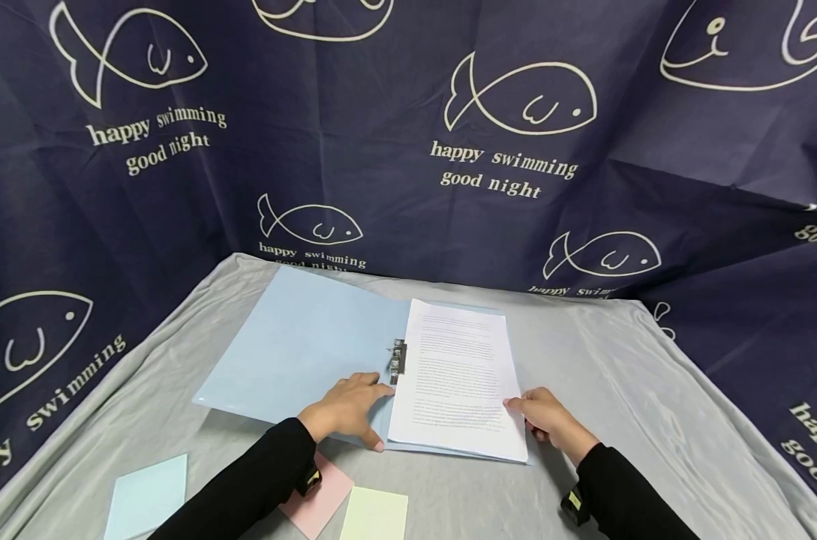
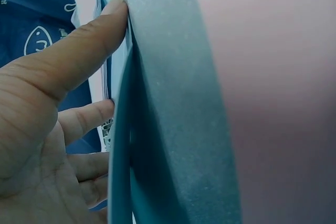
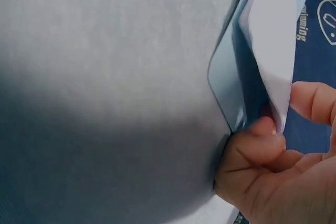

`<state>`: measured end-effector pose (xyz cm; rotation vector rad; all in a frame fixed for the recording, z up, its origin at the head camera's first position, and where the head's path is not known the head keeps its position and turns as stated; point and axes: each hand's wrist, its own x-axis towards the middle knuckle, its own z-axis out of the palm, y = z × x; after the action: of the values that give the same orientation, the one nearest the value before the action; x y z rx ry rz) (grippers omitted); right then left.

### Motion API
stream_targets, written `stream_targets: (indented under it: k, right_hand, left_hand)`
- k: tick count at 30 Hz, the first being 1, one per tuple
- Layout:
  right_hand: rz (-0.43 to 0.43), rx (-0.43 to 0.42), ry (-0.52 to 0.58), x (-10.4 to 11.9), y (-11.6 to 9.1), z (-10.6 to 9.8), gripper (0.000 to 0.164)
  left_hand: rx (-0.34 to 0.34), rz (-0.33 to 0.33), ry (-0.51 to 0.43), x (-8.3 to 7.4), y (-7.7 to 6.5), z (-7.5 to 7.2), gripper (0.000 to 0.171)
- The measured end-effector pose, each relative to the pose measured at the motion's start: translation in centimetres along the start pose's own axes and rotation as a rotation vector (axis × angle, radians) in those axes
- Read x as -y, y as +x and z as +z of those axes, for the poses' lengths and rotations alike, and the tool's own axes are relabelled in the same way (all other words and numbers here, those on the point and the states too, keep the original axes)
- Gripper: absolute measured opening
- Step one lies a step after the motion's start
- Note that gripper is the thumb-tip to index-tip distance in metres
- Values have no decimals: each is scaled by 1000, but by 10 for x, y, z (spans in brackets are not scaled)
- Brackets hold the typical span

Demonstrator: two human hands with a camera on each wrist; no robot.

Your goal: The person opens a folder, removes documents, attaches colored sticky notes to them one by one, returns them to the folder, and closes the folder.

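A light blue folder (image 1: 313, 337) lies spread open on the cloth, its left cover raised at the near edge. Printed paper sheets (image 1: 458, 382) lie on its right side, beside a metal clip (image 1: 397, 361) near the spine. My left hand (image 1: 347, 409) rests at the folder's near edge by the spine, fingers spread; the thumb (image 2: 100, 30) touches the edge. My right hand (image 1: 546, 416) pinches the sheets' right edge, thumb above and curled fingers (image 3: 252, 156) beneath. In the right wrist view the sheets (image 3: 275, 40) bend up away from the folder's back cover (image 3: 226, 77).
Near the front lie a pale blue card (image 1: 148, 495), a pink card (image 1: 320, 499) partly under the left sleeve, and a pale yellow card (image 1: 374, 514). Grey cloth (image 1: 604, 382) covers the table. A navy curtain with fish drawings (image 1: 381, 150) hangs behind.
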<state>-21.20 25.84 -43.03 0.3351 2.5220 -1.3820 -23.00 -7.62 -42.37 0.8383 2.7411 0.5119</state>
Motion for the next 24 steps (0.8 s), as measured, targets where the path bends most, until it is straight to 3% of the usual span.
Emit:
stream_targets:
  k: [5,11,24]
  right_hand:
    - [-4,-2,96,-1,2,0,15]
    - [-2,22,258,-7,7,-2,30]
    - [-89,38,431,-5,3,-11,27]
  left_hand:
    - [-2,-2,1,-1,-1,-1,82]
    - [3,-10,-6,-1,0,-1,82]
    - [3,-7,-17,4,-2,-3,82]
